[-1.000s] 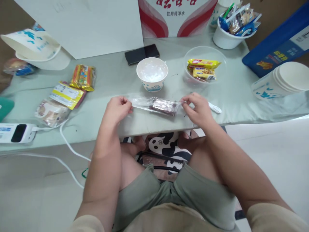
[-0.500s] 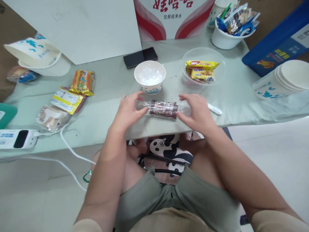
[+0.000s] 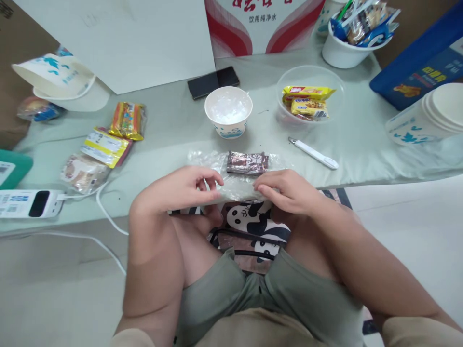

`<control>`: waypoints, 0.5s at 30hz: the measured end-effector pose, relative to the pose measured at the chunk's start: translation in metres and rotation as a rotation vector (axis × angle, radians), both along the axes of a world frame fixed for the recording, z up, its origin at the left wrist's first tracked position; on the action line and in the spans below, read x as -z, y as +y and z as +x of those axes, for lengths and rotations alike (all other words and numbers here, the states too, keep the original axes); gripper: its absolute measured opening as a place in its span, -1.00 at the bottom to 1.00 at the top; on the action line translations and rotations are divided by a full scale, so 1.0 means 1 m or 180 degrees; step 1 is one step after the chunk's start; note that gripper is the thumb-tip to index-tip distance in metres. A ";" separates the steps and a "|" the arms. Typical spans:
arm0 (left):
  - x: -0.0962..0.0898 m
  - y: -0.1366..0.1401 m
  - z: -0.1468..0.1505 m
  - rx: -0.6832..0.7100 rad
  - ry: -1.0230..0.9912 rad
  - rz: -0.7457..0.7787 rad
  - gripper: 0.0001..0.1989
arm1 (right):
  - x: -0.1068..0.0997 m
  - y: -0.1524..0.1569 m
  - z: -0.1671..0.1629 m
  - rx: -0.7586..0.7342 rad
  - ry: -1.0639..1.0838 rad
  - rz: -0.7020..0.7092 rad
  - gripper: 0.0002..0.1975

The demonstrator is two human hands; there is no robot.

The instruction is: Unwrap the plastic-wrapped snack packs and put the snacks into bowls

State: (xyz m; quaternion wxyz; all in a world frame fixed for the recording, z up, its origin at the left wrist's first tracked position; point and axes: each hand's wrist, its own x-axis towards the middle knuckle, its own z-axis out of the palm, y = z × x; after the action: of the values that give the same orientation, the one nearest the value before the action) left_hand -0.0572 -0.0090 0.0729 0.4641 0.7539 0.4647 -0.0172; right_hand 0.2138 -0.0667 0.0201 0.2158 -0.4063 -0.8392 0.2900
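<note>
A dark brown snack packet (image 3: 247, 163) lies on a crinkled sheet of clear plastic film (image 3: 235, 188) near the table's front edge. At the film's left side is my left hand (image 3: 181, 190), its fingers loosely curled with a gap between them and the thumb. My right hand (image 3: 285, 189) has its thumb and fingers closed on the film's near right part. Just behind the packet stands a paper cup (image 3: 228, 113) with clear plastic inside. To the right lies a white utility knife (image 3: 314, 153).
A clear bowl (image 3: 338, 103) of yellow snack packets, stacked paper cups (image 3: 415, 118) and a white tub (image 3: 345, 53) stand right. Left are a gold snack packet (image 3: 127, 120), a power strip (image 3: 31, 204) and white cables (image 3: 108, 212). A phone (image 3: 213, 83) lies behind.
The film, earlier wrapped around the packet, is now spread out beneath it. Both hands have moved nearer to the table's front edge, and the utility knife shows fully.
</note>
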 end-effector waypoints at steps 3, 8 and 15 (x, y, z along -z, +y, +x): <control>0.004 0.001 -0.001 -0.0284 0.0090 -0.0040 -0.58 | 0.008 0.005 -0.005 0.0642 -0.0320 0.0060 -0.68; 0.023 0.007 0.008 -0.0780 0.0454 0.1751 -0.46 | 0.016 0.011 -0.018 0.1428 -0.0674 0.0275 -0.61; 0.048 0.022 0.020 -0.0614 -0.0176 0.0842 -0.82 | 0.014 0.011 -0.046 0.1011 -0.0948 0.0872 -0.66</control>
State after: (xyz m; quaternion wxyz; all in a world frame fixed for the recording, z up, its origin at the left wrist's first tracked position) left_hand -0.0368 0.0130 0.0244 0.3730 0.7605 0.5202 0.1096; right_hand 0.1673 -0.0556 0.0063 0.1857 -0.5382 -0.8188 0.0731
